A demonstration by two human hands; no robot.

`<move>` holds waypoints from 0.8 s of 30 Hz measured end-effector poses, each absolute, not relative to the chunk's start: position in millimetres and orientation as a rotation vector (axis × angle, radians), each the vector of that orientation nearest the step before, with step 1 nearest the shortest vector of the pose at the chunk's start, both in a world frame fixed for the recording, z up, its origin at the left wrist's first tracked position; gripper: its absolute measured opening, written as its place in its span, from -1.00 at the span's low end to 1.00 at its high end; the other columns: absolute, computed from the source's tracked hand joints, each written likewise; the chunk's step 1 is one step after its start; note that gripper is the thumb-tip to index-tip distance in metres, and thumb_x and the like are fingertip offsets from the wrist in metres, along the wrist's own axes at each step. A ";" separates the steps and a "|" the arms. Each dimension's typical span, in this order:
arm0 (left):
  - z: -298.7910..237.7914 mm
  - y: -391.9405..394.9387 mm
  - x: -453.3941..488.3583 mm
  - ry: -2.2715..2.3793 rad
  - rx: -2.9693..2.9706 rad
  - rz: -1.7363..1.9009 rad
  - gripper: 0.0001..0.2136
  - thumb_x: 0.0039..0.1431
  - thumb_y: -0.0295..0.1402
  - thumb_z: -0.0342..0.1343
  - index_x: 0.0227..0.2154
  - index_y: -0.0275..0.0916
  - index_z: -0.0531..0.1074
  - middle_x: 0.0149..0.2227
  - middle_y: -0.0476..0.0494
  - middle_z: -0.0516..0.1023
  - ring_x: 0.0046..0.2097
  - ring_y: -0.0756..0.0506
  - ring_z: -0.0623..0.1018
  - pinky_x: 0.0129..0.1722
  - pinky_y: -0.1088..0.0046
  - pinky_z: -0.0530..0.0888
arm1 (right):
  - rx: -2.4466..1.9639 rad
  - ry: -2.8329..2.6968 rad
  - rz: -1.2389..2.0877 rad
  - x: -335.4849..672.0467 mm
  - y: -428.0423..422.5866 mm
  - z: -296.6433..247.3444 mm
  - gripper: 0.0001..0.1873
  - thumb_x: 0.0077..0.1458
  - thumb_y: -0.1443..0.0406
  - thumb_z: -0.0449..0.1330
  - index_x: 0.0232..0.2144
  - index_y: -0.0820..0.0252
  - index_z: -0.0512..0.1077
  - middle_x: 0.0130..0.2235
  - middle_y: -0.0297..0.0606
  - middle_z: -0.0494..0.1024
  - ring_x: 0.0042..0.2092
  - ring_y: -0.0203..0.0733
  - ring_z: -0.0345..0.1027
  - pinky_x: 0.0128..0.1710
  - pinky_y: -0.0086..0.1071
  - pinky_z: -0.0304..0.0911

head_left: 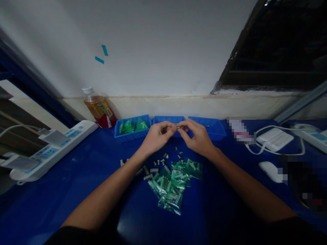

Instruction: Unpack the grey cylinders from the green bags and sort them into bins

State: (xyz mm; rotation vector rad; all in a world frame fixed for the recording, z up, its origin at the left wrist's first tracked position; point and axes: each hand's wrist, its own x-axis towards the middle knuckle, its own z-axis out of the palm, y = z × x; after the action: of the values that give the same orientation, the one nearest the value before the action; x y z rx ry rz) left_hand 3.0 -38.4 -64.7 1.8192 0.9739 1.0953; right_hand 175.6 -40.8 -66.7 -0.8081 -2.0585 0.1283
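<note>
My left hand [160,133] and my right hand [195,135] meet over the front of the blue trays. Fingertips of both are pinched on a small metal piece [178,127], too small to make out fully. Below them on the blue table lie loose short screws [176,148] and several metal cylinders [154,170]. Closer to me is a pile of clear plastic bags [168,190] with green plugs and screws inside. The left blue tray [133,134] holds similar green bags. My hands partly cover the middle blue tray [167,118]; a small metal piece lies in the right blue tray [217,131].
A drink bottle [99,108] stands by the wall at the back left. A white power strip [55,149] runs along the left side. To the right are a white charger [275,139] with its cable, a white mouse-like object [272,172] and blurred-out items.
</note>
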 end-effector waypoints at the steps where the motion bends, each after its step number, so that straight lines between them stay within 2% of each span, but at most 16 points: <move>1: -64.2 -37.1 1.3 0.966 1.810 1.061 -0.78 0.17 -0.27 0.01 -0.35 -0.34 0.43 -0.36 -0.11 0.53 -0.32 -0.03 0.48 -0.27 0.46 0.39 | -0.807 -2.070 0.116 175.8 -40.2 -66.7 -0.88 0.15 0.37 0.03 -0.29 0.18 0.36 -0.37 -0.28 0.44 -0.33 -0.25 0.31 -0.31 -0.38 0.21; 5: -57.5 -34.8 -11.0 1.001 2.031 0.627 -0.74 0.19 -0.23 -0.01 -0.32 -0.33 0.47 -0.35 -0.13 0.54 -0.33 -0.04 0.48 -0.30 0.45 0.38 | -0.980 -2.094 0.077 187.0 -26.0 -68.5 -0.86 0.16 0.31 0.04 -0.34 0.20 0.40 -0.37 -0.25 0.48 -0.32 -0.22 0.34 -0.29 -0.36 0.20; 9: -54.4 -40.3 -19.0 1.000 2.374 0.114 -0.76 0.04 -0.28 0.16 -0.24 -0.27 0.48 -0.29 -0.14 0.55 -0.29 -0.08 0.49 -0.28 0.44 0.36 | -1.438 -2.010 0.049 216.7 1.9 -78.8 -0.80 0.10 0.23 0.10 -0.46 0.19 0.45 -0.42 -0.24 0.53 -0.37 -0.19 0.37 -0.37 -0.37 0.16; 12: -56.4 -47.6 -15.5 1.081 2.521 -0.076 -0.83 -0.01 -0.36 0.18 -0.30 -0.22 0.50 -0.27 -0.15 0.55 -0.24 -0.13 0.49 -0.30 0.42 0.33 | -1.702 -1.904 0.065 235.4 17.3 -90.2 -0.80 0.05 0.19 0.14 -0.48 0.17 0.47 -0.44 -0.25 0.55 -0.39 -0.17 0.39 -0.40 -0.38 0.16; 15: -60.7 -51.0 -10.2 1.168 2.526 -0.175 -0.89 0.01 -0.40 0.12 -0.37 -0.22 0.51 -0.32 -0.16 0.56 -0.30 -0.15 0.50 -0.38 0.41 0.31 | -1.792 -1.826 0.092 241.7 22.8 -97.3 -0.79 0.04 0.17 0.15 -0.47 0.15 0.48 -0.44 -0.27 0.56 -0.38 -0.17 0.41 -0.41 -0.39 0.16; 18: -66.3 -46.6 -8.3 1.164 2.470 -0.019 -0.88 0.03 -0.41 0.08 -0.38 -0.24 0.50 -0.35 -0.16 0.56 -0.34 -0.13 0.50 -0.37 0.39 0.32 | -1.789 -1.820 0.054 238.4 21.4 -95.5 -0.77 0.06 0.15 0.12 -0.42 0.14 0.49 -0.42 -0.26 0.56 -0.36 -0.15 0.41 -0.39 -0.37 0.17; 24: -67.8 -30.9 -8.0 1.043 1.860 0.802 -0.89 0.03 -0.47 0.08 -0.34 -0.32 0.40 -0.42 -0.07 0.51 -0.38 0.00 0.46 -0.29 0.45 0.37 | -1.309 -1.984 0.022 209.8 -5.5 -73.6 -0.78 0.11 0.22 0.09 -0.26 0.19 0.45 -0.37 -0.24 0.51 -0.31 -0.17 0.36 -0.27 -0.33 0.21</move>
State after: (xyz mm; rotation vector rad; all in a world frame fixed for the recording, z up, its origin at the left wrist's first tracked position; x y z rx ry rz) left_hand -8.0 -30.9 -67.8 1.8603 1.0430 0.8019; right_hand 209.8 -5.5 -73.6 -1.3094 -1.9837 0.0225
